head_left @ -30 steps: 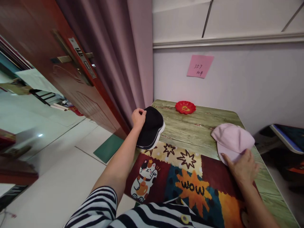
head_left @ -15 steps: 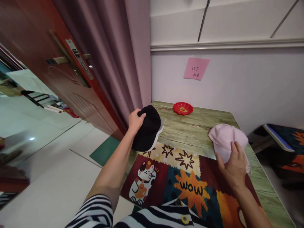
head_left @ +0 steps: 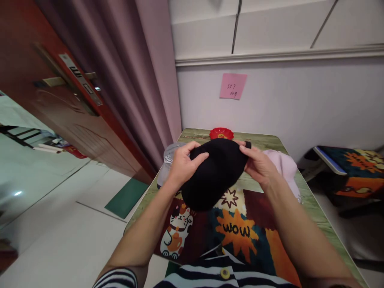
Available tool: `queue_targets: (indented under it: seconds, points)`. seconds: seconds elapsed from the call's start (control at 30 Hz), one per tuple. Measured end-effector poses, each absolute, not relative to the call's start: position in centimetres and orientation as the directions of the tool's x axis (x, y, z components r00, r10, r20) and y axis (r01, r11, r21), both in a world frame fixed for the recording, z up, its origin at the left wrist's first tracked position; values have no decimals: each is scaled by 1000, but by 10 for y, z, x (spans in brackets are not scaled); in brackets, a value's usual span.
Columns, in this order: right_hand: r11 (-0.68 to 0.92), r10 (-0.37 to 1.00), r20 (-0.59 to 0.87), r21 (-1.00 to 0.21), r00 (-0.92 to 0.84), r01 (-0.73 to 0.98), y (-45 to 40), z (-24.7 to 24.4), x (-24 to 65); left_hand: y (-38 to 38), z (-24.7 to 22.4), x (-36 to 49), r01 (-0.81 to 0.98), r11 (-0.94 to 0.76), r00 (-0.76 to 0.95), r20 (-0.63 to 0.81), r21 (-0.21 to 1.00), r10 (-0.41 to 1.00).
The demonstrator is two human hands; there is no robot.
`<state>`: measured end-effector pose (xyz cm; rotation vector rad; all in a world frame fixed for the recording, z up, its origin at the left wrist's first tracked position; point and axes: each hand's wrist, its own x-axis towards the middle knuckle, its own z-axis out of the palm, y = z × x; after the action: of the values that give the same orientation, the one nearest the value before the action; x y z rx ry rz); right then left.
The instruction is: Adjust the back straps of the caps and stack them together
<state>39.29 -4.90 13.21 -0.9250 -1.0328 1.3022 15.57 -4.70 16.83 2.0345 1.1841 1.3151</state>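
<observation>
Above the worktop (head_left: 264, 141), a black cap (head_left: 219, 172).
It is gripped by left hand (head_left: 186, 162) and right hand (head_left: 259, 162); a grey cap (head_left: 173, 149) is seen at the left edge, a pink cap (head_left: 287, 170) near the right.

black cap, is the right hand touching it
Touching: the head view shows the right hand gripping the black cap at its edge.

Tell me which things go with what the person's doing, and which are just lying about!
Goes with it:
- black cap, held by left hand and right hand
- probably grey cap and pink cap, being caps too

Just around:
- red dish
- patterned mat
- pink note, on the wall
</observation>
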Motion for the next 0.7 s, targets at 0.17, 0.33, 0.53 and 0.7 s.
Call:
queue_targets:
  seconds: [0.17, 0.33, 0.53, 0.7]
  points:
    - [355, 933, 351, -934, 74, -43, -42, 148, 414, -52, 111, 183, 481, -673, 6, 766, 562, 643]
    - [312, 950, 304, -918, -73, 243, -48, 98, 412, -79, 43, 178, 543, -614, 295, 554, 573, 778]
    - [186, 982, 187, -962, -13, 202, -60, 46, 399, -66, 59, 168, 541, -476, 210, 437, 693, 875]
    - [213, 976, 217, -972, 30, 100, -67, 55, 395, -33, 81, 211, 613, -519, 514, 198, 596, 834]
